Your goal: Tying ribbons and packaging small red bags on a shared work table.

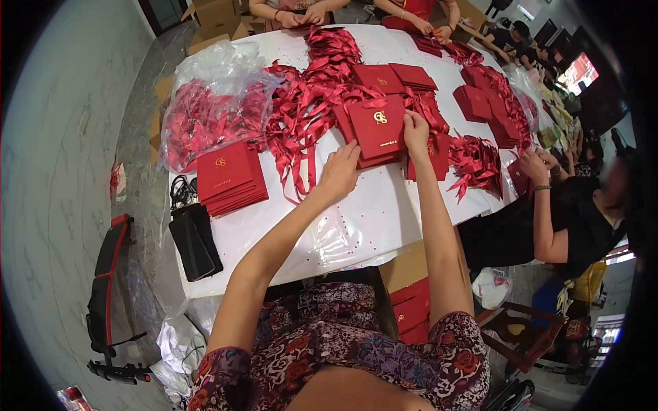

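Upright in front of me, a flat red paper gift bag (387,133) with gold print and a ribbon at its top rests over a stack of similar bags. My right hand (415,134) pinches its right edge, thumb in front. At the bag's lower left edge, my left hand (340,170) has its fingers closed against the side; the fingertips are partly hidden. Long red ribbons (295,123) lie tangled just left of the bag. Nearer the left side stands a neat stack of red bags (232,179).
A clear plastic sack of red ribbons (212,123) sits at the table's left. A black phone-like case (193,241) and a coiled cable (182,192) lie near its left edge. More bag stacks (473,103) are on the right. Co-workers' hands (538,164) work around the white table (370,229).
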`<state>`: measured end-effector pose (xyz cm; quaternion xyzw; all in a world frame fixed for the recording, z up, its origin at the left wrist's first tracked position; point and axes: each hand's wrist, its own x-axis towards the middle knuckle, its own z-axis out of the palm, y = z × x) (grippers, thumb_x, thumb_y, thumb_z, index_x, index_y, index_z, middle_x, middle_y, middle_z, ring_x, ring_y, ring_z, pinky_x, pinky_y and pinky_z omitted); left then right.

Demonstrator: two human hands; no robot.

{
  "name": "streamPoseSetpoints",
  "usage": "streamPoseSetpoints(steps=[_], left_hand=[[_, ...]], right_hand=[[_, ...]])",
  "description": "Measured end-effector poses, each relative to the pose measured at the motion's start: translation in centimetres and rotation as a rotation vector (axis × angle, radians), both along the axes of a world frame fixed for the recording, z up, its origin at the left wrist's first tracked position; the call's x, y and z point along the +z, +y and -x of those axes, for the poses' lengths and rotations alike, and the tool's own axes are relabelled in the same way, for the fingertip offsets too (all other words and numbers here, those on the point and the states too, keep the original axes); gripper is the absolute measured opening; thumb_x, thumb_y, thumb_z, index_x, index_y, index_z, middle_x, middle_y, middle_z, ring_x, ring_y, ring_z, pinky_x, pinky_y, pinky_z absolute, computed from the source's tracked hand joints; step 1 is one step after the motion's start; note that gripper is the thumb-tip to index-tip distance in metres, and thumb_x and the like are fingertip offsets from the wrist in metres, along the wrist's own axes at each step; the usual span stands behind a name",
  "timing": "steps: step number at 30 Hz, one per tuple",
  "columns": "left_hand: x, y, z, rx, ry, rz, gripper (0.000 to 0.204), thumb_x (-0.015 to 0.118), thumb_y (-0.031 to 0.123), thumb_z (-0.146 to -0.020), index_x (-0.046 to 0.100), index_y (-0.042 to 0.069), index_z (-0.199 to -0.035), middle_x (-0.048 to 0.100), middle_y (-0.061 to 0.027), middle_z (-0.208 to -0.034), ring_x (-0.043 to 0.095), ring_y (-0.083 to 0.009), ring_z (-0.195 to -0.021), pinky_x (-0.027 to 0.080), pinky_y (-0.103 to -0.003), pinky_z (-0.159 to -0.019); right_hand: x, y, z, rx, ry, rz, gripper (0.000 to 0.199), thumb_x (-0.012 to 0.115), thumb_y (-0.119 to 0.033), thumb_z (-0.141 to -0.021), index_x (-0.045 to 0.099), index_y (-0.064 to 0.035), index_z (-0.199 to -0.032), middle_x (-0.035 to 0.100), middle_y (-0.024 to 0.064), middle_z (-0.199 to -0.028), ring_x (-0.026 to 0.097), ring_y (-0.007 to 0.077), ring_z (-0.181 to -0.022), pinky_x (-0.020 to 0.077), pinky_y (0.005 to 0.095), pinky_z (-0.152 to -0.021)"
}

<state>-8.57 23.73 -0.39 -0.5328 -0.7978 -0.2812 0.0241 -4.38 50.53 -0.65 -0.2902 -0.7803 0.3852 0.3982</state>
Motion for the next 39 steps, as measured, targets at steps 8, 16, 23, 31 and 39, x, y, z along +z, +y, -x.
streamPoseSetpoints(steps=[8,16,23,31,39], left_hand=[[-1.0,-1.1,1.5,-0.135,-0.064,-0.125,0.051,0.068,0.004,-0.079,0.050,0.000,-0.127,0.045,-0.0231,-0.142,0.046,-0.0389,-0.129,0.040,-0.044,-0.107],[-0.7,-0.7,0.7,-0.171,0.054,0.026,0.047,0.066,0.004,-0.079,0.052,0.001,-0.123,0.053,-0.0182,-0.131,0.045,-0.0364,-0.130,0.038,-0.044,-0.108],[0.0,-1.7,1.1,-0.224,0.092,-0.135,0.051,0.068,0.006,-0.076,0.052,0.002,-0.124,0.054,-0.0168,-0.128,0.047,-0.0365,-0.129,0.040,-0.043,-0.106],[0.3,-0.1,1.2,-0.027,-0.066,-0.254,0.055,0.070,0.016,-0.082,0.049,0.001,-0.131,0.041,-0.0223,-0.142,0.044,-0.0403,-0.128,0.038,-0.046,-0.107],[-0.3,-3.2,0.8,0.004,-0.131,-0.162,0.065,0.074,0.023,-0.081,0.046,0.002,-0.136,0.041,-0.0215,-0.145,0.039,-0.0392,-0.132,0.035,-0.048,-0.108]], right_hand=[[0.6,-1.3,-0.8,0.121,0.078,0.321,0.028,0.056,-0.016,-0.097,0.067,0.0048,-0.112,0.072,0.0116,-0.100,0.065,0.0166,-0.092,0.0494,0.0291,-0.086],[-0.4,-0.8,0.8,0.123,0.023,0.017,0.030,0.057,-0.025,-0.096,0.069,-0.0018,-0.111,0.072,0.0169,-0.102,0.069,0.0270,-0.097,0.0512,0.0359,-0.086],[1.5,-4.5,1.4,-0.144,-0.213,-0.648,0.030,0.061,-0.013,-0.091,0.059,-0.0116,-0.121,0.060,0.0176,-0.112,0.058,0.0376,-0.104,0.0482,0.0467,-0.085],[0.8,-6.8,1.5,0.144,-0.224,-0.628,0.034,0.060,-0.024,-0.094,0.058,-0.0116,-0.126,0.055,0.0168,-0.119,0.054,0.0368,-0.110,0.0450,0.0478,-0.091],[-2.1,-7.3,2.8,0.115,-0.320,-0.595,0.039,0.055,-0.034,-0.098,0.056,-0.0090,-0.128,0.053,0.0204,-0.129,0.052,0.0401,-0.116,0.0431,0.0492,-0.096]])
